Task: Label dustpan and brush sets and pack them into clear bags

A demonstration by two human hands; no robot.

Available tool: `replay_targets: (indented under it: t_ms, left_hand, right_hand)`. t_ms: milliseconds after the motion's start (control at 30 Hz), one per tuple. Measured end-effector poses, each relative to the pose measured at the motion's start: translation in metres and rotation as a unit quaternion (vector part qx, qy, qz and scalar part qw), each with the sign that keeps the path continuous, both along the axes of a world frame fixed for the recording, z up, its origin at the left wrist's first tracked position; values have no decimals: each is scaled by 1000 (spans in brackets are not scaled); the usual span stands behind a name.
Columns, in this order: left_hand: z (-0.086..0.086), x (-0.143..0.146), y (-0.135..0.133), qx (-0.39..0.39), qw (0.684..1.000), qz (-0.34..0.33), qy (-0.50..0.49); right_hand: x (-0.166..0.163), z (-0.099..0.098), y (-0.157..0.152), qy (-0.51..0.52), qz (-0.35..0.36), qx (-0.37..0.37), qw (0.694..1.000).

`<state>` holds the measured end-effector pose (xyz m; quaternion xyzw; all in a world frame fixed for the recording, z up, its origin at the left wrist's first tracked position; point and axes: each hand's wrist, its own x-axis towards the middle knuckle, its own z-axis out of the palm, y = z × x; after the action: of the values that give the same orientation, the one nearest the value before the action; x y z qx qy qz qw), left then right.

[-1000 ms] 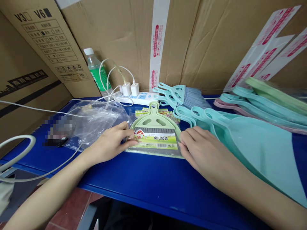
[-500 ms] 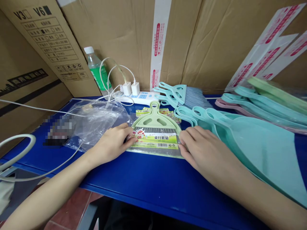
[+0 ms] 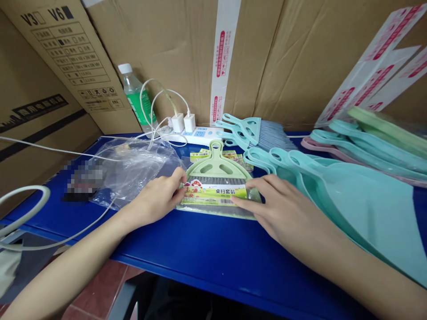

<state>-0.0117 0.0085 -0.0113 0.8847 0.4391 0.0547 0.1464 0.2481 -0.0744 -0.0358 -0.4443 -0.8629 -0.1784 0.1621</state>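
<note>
A pale green dustpan and brush set [image 3: 216, 168] lies flat on the blue table before me, its handle pointing away. Grey bristles show above a colourful label [image 3: 207, 192], and clear plastic covers the lower part. My left hand [image 3: 156, 195] is closed on the set's left edge, thumb and index finger pinching by the label. At the right edge, my right hand [image 3: 280, 204] has its thumb and index finger spread apart, touching the label's right end; its other fingers are partly hidden. Behind the set, more labels [image 3: 230, 154] lie partly covered.
Crumpled clear plastic bags [image 3: 133, 164] lie left. A green-labelled bottle [image 3: 136, 98], cables and a power strip [image 3: 200, 134] stand behind. Blue brushes [image 3: 250, 131] and stacked blue dustpans [image 3: 367, 200] sit right, wrapped sets [image 3: 376, 146] beyond. Cardboard boxes [image 3: 173, 49] wall the back.
My right hand has loosened from the set's right edge; its thumb has slid left over the label and its fingers have spread. My left hand stays at the left edge.
</note>
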Motion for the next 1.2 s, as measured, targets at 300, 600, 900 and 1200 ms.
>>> replay_targets:
  t_ms: [300,600,900,1200]
  left_hand:
    - [0,0,0,-17,1000,5,-16]
    - [-2,-3,5,-28,988,-37,-146]
    - [3,-3,2,-14,977,-41,-211]
    - [9,-2,-3,24,965,-47,-257]
  right_hand:
    - [12,12,-2,17,26,-27,999]
    - [9,7,-8,100,-22,-101,990]
    - [2,7,-11,48,-68,-111,990]
    - [-3,12,-4,197,-149,-217,944]
